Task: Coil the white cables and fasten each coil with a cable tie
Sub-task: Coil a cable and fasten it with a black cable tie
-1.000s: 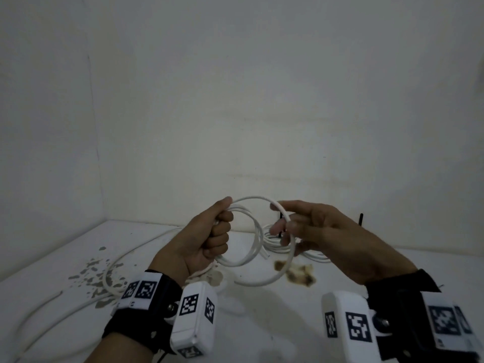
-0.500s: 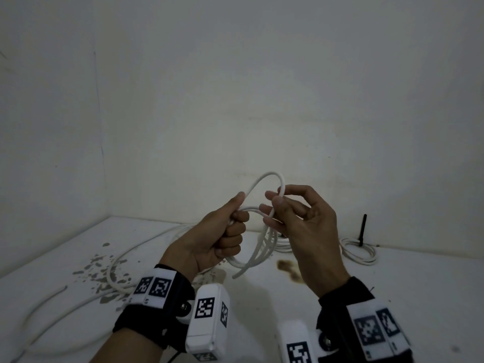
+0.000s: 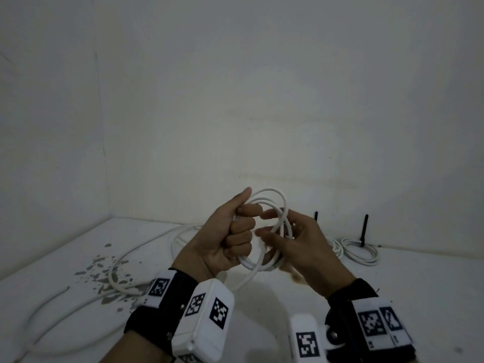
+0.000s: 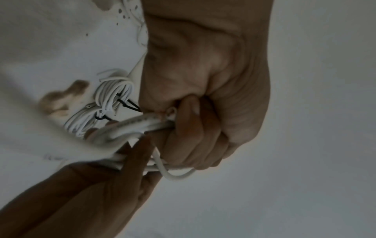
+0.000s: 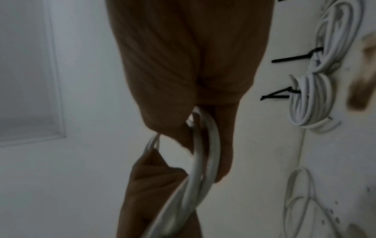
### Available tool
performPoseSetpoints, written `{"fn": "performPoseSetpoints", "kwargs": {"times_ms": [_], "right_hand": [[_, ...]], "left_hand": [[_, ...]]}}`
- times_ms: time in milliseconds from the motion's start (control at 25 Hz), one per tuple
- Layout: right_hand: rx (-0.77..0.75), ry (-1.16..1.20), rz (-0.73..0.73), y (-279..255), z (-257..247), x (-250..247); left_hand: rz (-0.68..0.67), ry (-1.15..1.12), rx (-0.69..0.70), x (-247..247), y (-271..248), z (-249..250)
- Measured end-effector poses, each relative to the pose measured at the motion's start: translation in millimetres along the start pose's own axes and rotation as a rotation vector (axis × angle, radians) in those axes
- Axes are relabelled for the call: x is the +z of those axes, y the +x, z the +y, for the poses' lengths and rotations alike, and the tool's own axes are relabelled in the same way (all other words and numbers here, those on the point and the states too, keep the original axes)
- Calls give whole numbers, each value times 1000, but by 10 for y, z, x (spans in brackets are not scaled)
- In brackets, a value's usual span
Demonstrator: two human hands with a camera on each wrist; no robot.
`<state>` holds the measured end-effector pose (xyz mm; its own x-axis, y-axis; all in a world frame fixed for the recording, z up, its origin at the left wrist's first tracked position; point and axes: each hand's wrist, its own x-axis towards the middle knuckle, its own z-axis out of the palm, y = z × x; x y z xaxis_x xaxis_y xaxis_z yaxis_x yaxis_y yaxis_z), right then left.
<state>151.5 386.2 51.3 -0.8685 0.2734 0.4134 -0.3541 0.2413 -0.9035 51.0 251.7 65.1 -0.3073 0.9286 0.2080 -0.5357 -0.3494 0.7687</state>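
My left hand (image 3: 235, 231) grips a coil of white cable (image 3: 269, 190) in a fist, thumb up, above the white table. Beside it, my right hand (image 3: 296, 244) has its fingers reaching through the loops and holds the strands on the coil's right side. In the left wrist view the fist (image 4: 203, 128) clamps the bundled strands (image 4: 142, 124). In the right wrist view the strands (image 5: 205, 153) run between the thumb and fingers of my right hand (image 5: 183, 80). The rest of this cable (image 3: 112, 277) trails loose over the table to the left.
Two coils bound with black cable ties (image 3: 364, 226) lie at the back right by the wall (image 3: 361, 254), (image 5: 309, 103). Grey speckles (image 3: 104, 271) and a brown stain (image 3: 296, 277) mark the table (image 3: 419, 284). White walls close the corner.
My right hand carried a fresh loop up to the left thumb and laid it on the coil, then dropped to the coil's right side. The left fist kept its grip.
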Motion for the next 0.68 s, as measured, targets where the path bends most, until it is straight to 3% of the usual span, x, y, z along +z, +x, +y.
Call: {"fn": "performPoseSetpoints", "kwargs": {"times_ms": [80, 160, 280, 360, 520, 680], "right_hand": [[-80, -211, 242, 29, 87, -14], [-125, -350, 396, 43, 138, 14], [44, -162, 393, 68, 141, -12], [161, -116, 298, 90, 120, -53], [254, -45, 156, 95, 46, -130], [323, -14, 302, 105, -7, -237]], "left_hand": [[46, 64, -4, 72, 35, -65], [115, 97, 0, 99, 63, -85], [202, 132, 8, 29, 28, 2], [224, 123, 14, -36, -1, 62], [320, 137, 53, -121, -13, 120], [484, 301, 99, -223, -87, 223]]}}
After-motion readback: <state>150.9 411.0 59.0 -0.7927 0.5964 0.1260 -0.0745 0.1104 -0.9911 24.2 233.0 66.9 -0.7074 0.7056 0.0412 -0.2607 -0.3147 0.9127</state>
